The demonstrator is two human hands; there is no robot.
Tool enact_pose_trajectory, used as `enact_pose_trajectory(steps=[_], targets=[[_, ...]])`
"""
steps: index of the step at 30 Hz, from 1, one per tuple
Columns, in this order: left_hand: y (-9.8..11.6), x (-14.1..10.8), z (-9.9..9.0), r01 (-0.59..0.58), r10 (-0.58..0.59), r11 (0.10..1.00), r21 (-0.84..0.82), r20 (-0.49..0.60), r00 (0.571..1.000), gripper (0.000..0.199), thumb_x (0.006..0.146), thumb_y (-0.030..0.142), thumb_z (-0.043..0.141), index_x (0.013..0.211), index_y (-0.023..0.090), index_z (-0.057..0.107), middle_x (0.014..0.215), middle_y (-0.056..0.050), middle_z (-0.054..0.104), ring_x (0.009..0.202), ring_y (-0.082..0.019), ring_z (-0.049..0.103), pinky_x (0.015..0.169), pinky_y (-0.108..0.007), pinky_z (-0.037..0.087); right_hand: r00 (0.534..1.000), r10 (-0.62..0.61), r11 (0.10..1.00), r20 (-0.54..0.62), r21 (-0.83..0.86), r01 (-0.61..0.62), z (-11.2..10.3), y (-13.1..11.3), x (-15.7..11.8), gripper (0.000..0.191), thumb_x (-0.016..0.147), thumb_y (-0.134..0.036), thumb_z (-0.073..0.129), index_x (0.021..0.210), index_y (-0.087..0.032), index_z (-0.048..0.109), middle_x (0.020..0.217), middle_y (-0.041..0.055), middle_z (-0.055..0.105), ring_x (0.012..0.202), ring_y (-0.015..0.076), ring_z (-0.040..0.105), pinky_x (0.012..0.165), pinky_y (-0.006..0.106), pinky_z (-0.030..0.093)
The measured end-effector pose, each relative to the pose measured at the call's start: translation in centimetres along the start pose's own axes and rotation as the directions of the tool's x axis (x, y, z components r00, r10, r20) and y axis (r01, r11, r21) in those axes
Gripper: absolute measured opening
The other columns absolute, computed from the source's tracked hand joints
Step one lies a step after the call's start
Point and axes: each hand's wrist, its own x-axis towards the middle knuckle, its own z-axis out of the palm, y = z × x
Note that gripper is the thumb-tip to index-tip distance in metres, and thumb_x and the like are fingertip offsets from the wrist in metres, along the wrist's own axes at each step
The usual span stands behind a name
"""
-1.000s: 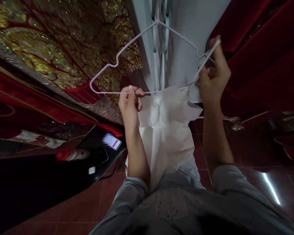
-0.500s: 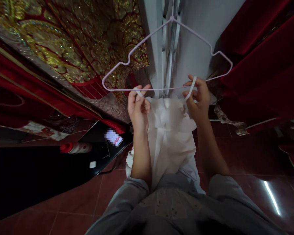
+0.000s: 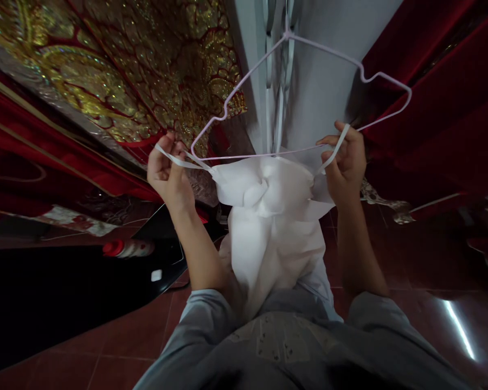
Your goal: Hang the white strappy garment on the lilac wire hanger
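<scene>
A white dress (image 3: 254, 238) with thin shoulder straps and a knotted front hangs down before my body. My left hand (image 3: 168, 168) grips its left strap, pulled taut out to the side past the hanger's end. Between the thumb and fingers of my right hand (image 3: 347, 165) is the other strap, stretched upward next to the hanger's bottom bar. A pale lilac clothes hanger (image 3: 287, 36) hangs in front, its lower bar just above the dress's neckline. Whether my right fingers also touch the bar, I cannot tell.
Gold-sequinned red garments (image 3: 146, 70) hang at the left, and dark red garments (image 3: 439, 130) at the right. Metal rods stand before a pale wall (image 3: 325, 65). On the black table (image 3: 65, 303) lie a red-capped bottle (image 3: 128, 248) and a small white case (image 3: 156, 275).
My left hand has moved left, drawing its strap out and spreading the dress top wider. The right hand has shifted slightly right. The hanger has swung a little to the right.
</scene>
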Motion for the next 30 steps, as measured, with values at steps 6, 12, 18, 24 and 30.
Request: enact_pose_trajectory(steps=[6,12,18,24,30], targets=[[1.6,2.0,2.2,-0.06,-0.009,0.983,0.175,0.372,0.928,0.05,0.082,0.057,0.096,0.119,0.027,0.081,0.128,-0.004,0.082,0.121,-0.033,0.073,0.112,-0.057,0.056,0.997,0.077,0.997,0.003,0.022,-0.077,0.8,-0.5,-0.4,0.058,0.097,-0.071,0.069,0.142,-0.036,0.062,0.139,0.0076,0.069,0.105,0.0218,0.074,0.057,0.029,0.053],[5.4,6.5,7.9,-0.285,-0.135,0.839,0.464,0.684,0.717,0.021,0.079,0.027,0.09,0.082,0.024,0.07,0.082,-0.003,0.069,0.081,-0.025,0.064,0.096,-0.05,0.059,0.989,0.144,0.988,-0.032,0.062,-0.141,1.9,-1.0,-1.4,0.054,0.098,-0.066,0.071,0.143,-0.038,0.06,0.129,0.0071,0.07,0.104,0.0215,0.073,0.056,0.027,0.055],[5.7,9.1,8.7,-0.198,-0.364,0.819,0.539,0.754,0.547,0.017,0.094,0.002,0.059,0.093,0.009,0.075,0.083,0.003,0.068,0.085,-0.013,0.061,0.116,-0.057,0.046,0.987,0.158,0.982,-0.012,0.107,-0.156,3.0,-0.3,-2.0,0.054,0.1,-0.064,0.067,0.147,-0.04,0.055,0.116,0.0021,0.07,0.062,0.0097,0.054,0.043,0.024,0.036],[1.5,3.4,5.5,0.404,-0.406,0.914,0.042,0.145,0.903,0.027,0.106,-0.002,0.063,0.091,0.021,0.068,0.073,0.002,0.065,0.072,-0.015,0.062,0.096,-0.039,0.057,0.978,0.208,0.978,0.02,0.031,-0.209,3.3,0.1,-2.3,0.06,0.1,-0.075,0.058,0.151,-0.046,0.048,0.121,0.0041,0.069,0.06,0.013,0.054,0.043,0.03,0.035],[1.1,-5.6,8.2,0.388,-0.377,0.905,-0.174,0.094,0.921,0.051,0.092,0.074,0.079,0.106,0.027,0.064,0.095,-0.003,0.075,0.097,-0.023,0.077,0.091,-0.035,0.06,0.979,0.204,0.979,0.019,0.019,-0.205,3.9,-1.6,-2.5,0.06,0.099,-0.073,0.061,0.151,-0.046,0.051,0.124,0.006,0.071,0.084,0.0226,0.069,0.055,0.035,0.051]])
